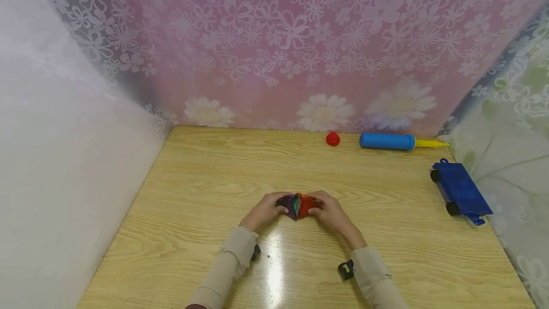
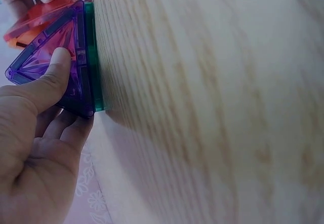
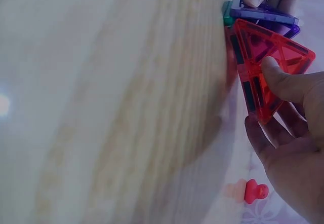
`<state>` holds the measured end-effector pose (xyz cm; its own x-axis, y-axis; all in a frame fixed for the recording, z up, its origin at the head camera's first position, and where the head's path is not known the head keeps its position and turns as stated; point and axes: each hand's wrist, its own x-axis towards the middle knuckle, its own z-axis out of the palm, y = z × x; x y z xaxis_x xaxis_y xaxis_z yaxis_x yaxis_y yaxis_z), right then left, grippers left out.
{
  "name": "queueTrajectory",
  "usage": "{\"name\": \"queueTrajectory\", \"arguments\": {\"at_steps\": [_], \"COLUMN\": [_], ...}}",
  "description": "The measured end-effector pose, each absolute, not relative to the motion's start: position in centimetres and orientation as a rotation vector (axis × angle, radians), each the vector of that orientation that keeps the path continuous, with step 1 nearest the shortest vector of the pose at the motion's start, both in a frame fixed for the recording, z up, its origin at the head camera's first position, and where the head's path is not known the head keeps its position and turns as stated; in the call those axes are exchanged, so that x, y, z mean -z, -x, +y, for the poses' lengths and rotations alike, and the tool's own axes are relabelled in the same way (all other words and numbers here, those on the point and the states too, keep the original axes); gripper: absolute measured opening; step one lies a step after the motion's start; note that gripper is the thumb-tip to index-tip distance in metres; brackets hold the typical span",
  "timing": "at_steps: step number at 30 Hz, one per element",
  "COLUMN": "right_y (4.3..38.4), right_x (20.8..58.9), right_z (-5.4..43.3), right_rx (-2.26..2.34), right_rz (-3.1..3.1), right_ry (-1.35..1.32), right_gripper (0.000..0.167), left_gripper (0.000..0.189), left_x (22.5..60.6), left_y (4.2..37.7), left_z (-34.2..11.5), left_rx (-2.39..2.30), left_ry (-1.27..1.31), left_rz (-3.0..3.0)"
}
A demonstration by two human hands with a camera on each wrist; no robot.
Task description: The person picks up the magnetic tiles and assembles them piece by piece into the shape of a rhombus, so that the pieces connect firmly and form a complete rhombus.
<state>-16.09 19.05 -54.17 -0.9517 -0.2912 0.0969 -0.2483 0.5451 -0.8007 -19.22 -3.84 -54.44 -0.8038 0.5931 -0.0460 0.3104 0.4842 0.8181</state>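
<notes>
Translucent triangular magnetic tiles stand joined in a small shape on the wooden table. My left hand grips the purple triangle tile at its left side, thumb on the near face and fingers behind. With my right hand I hold the red triangle tile at its right side, thumb pressed on its face. A green tile shows between the purple and red ones; in the left wrist view its edge lies along the tabletop. An orange piece shows beside the red one there. The fingers partly hide the far faces.
At the back edge of the table are a small red knob-like piece and a blue pump with a yellow nozzle. A blue toy wagon with black wheels sits at the right edge. Flowered curtain hangs behind.
</notes>
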Motion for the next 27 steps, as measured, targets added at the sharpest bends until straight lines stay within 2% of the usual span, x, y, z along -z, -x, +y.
{"name": "queueTrajectory", "arguments": {"at_steps": [12, 27], "right_y": [16.4, 16.6], "right_x": [53.1, 53.6], "right_z": [17.9, 17.6], "right_rx": [1.380, 1.396], "right_rz": [2.792, 2.805], "right_ry": [0.519, 0.504], "right_gripper": [0.035, 0.031], "left_gripper": [0.049, 0.048], "left_x": [54.4, 54.6], "left_y": [19.2, 19.1], "left_z": [-3.9, -3.7], "left_rx": [-1.213, -1.199], "left_ry": [-0.759, -0.748], "left_rz": [2.439, 2.491]}}
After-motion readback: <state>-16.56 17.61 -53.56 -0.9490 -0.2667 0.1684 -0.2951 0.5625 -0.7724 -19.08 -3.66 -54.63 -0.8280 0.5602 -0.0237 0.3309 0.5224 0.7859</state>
